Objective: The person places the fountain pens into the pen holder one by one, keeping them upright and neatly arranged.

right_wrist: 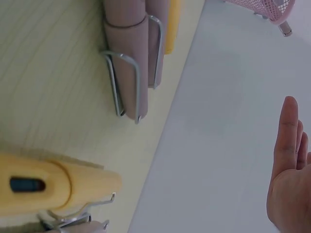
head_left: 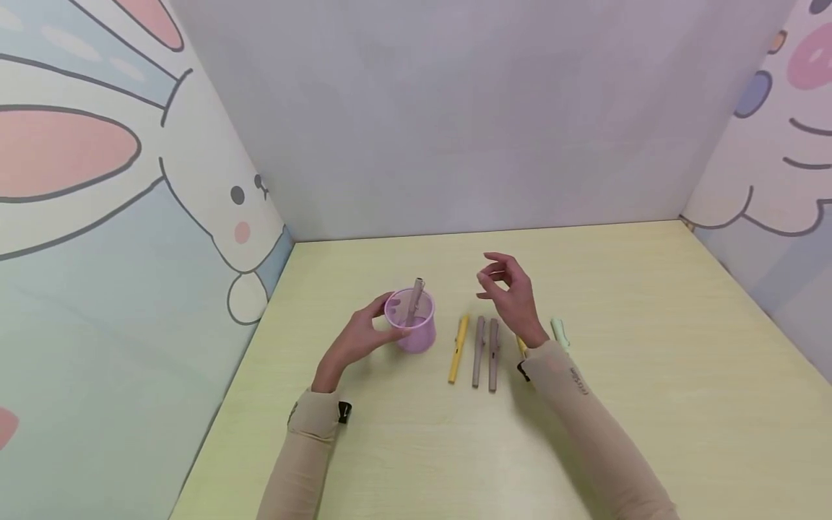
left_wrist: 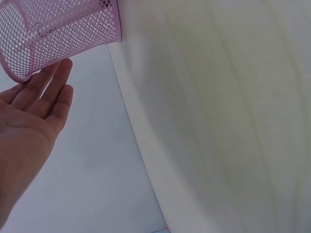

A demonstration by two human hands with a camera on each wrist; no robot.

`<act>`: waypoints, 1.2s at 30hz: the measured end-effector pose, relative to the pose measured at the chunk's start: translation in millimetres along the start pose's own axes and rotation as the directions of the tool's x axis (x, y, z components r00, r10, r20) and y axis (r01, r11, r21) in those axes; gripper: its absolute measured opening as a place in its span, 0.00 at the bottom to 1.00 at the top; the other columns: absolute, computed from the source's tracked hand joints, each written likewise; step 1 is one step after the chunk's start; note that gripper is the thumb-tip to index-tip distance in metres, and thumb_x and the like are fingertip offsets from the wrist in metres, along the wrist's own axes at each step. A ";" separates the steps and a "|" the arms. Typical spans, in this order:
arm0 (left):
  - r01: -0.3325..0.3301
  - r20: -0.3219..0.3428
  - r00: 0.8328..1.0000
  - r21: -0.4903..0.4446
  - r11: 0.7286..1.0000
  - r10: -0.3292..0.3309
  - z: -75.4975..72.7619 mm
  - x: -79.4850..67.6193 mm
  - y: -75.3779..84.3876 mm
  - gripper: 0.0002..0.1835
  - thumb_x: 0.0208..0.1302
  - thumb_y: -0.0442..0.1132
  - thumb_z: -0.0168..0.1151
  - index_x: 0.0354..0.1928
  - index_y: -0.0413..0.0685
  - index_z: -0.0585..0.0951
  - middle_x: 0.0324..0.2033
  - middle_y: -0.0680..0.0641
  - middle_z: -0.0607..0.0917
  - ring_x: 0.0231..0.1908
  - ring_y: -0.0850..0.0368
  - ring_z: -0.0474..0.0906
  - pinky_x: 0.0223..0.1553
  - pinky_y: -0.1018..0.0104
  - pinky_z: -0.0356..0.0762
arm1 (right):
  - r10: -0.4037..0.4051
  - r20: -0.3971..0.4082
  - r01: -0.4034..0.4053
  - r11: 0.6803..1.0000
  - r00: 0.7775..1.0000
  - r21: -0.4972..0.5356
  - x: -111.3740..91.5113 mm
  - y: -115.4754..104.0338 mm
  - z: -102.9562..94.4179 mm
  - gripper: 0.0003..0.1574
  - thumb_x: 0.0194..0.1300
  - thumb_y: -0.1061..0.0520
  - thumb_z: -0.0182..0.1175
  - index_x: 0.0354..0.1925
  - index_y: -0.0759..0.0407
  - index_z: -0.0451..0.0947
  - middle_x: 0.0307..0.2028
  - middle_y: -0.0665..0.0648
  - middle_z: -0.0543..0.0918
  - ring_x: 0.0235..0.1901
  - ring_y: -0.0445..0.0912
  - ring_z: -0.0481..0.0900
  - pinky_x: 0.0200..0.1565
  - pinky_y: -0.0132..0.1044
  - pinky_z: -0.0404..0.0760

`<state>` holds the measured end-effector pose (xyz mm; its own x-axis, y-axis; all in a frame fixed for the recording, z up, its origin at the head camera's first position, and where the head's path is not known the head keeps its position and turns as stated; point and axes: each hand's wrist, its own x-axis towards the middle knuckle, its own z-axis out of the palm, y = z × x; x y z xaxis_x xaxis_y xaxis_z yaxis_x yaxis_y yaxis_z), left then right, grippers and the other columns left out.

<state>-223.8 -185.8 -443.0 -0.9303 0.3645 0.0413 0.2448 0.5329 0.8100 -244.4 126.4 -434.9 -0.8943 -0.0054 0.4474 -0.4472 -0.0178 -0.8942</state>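
My left hand [head_left: 359, 338] grips a pink mesh pen cup [head_left: 419, 338], with the thumb on its near side and the fingers around the far side. Inside it a mauve pen [head_left: 414, 300] leans with its end above the rim. In the left wrist view, fingertips touch the mesh wall of the cup [left_wrist: 77, 36]. My right hand [head_left: 513, 292] hovers over the far ends of the pens, fingers loosely bent and holding nothing. Below it lie a yellow pen [head_left: 458, 349], two mauve pens [head_left: 479, 352] and, partly hidden by the wrist, another yellow pen [right_wrist: 58, 184].
A pale green pen [head_left: 560, 332] lies right of the right wrist, partly covered by the sleeve. The light wooden table [head_left: 403, 448] meets a plain grey wall [head_left: 481, 130] at the back. Side panels with cartoon drawings [head_left: 214, 166] stand left and right.
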 end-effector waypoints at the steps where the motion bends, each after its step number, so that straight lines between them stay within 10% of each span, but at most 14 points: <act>1: 0.000 0.000 1.000 0.000 1.000 0.000 -0.1 -0.1 0.1 0.45 0.61 0.53 0.74 0.77 0.48 0.67 0.69 0.44 0.76 0.68 0.40 0.70 0.64 0.34 0.67 | 0.000 -0.003 0.000 1.000 1.000 -0.003 -0.7 0.4 -2.5 0.25 0.73 0.69 0.60 0.65 0.71 0.71 0.45 0.71 0.77 0.41 0.49 0.80 0.36 0.38 0.87; 36: -0.009 0.006 1.000 -0.014 1.000 0.009 -1.5 0.5 -1.2 0.44 0.62 0.53 0.74 0.77 0.49 0.67 0.69 0.44 0.76 0.69 0.40 0.69 0.65 0.33 0.66 | 0.064 -0.056 -0.068 0.995 0.996 -0.077 -20.7 -19.3 -77.2 0.24 0.73 0.74 0.57 0.65 0.75 0.68 0.43 0.67 0.76 0.38 0.44 0.81 0.36 0.40 0.87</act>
<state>-224.9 -187.4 -443.0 -0.9265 0.3736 0.0452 0.2492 0.5191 0.8175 -218.3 204.0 -427.9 -0.9203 0.0492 0.3880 -0.3851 0.0595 -0.9209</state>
